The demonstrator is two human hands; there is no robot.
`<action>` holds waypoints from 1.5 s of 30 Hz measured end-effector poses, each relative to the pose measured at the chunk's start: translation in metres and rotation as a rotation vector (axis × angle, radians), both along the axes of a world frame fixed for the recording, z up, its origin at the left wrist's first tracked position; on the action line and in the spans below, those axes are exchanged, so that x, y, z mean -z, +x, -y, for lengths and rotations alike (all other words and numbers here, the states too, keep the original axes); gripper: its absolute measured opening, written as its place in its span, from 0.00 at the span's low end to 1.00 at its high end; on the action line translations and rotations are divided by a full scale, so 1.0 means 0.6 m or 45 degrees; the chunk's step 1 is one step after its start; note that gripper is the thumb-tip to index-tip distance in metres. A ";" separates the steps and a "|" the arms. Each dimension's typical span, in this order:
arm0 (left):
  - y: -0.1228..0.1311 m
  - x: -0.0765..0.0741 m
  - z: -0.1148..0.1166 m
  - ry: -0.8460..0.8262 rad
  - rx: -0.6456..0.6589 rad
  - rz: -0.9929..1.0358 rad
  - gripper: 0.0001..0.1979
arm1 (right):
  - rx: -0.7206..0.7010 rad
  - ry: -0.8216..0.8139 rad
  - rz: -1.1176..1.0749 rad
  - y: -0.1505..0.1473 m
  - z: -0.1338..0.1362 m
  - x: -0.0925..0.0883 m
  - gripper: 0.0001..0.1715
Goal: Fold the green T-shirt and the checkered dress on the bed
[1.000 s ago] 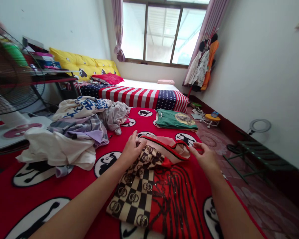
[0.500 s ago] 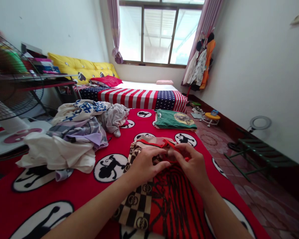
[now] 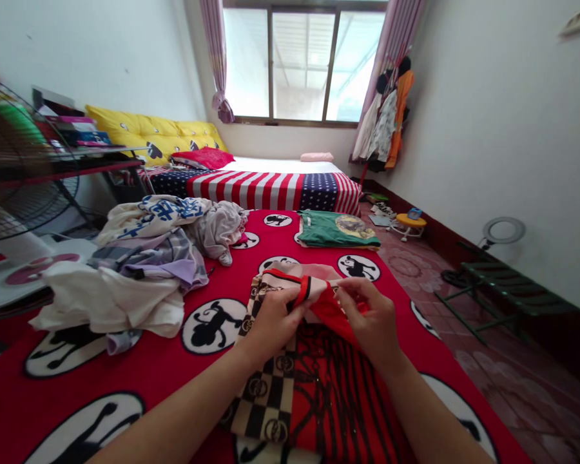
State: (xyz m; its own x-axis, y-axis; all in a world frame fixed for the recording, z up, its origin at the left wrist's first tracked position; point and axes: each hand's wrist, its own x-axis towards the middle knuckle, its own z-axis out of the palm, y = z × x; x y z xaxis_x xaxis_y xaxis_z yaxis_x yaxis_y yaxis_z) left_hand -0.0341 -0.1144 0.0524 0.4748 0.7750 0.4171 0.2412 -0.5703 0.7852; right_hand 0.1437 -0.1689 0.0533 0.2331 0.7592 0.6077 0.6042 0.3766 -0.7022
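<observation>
A red garment [image 3: 338,393] with black streaks and a brown-and-cream checkered panel lies spread on the red cloth with monkey prints. At its far end, my left hand [image 3: 276,322] pinches the collar edge, where a red band with a black stripe shows. My right hand [image 3: 370,316] grips the collar's other side, fingers closed on the red fabric. Between the two hands the collar is lifted and pulled taut. A folded green shirt [image 3: 338,230] lies beyond my hands. To the left is a heap of crumpled clothes [image 3: 149,251], white, grey plaid and lavender.
An electric fan [image 3: 24,187] stands at the left edge by a cluttered table. Behind is a bed [image 3: 265,188] with a striped, starred cover. On the right floor are a green folding stool [image 3: 507,293], a ring light [image 3: 503,230] and a small yellow stool [image 3: 410,220].
My left hand has closed on the collar edge, and the collar is now stretched and raised between both hands. The view has shifted slightly.
</observation>
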 end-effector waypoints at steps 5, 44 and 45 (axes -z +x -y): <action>-0.006 0.002 -0.008 -0.017 0.102 0.095 0.14 | -0.168 -0.282 0.054 0.023 -0.012 -0.005 0.20; -0.096 0.032 -0.115 -0.106 -0.584 -0.602 0.27 | 0.071 -0.521 -0.944 0.099 -0.056 0.065 0.36; -0.092 0.036 -0.114 -0.100 -0.555 -0.575 0.27 | 0.078 -0.527 -0.910 0.096 -0.055 0.064 0.42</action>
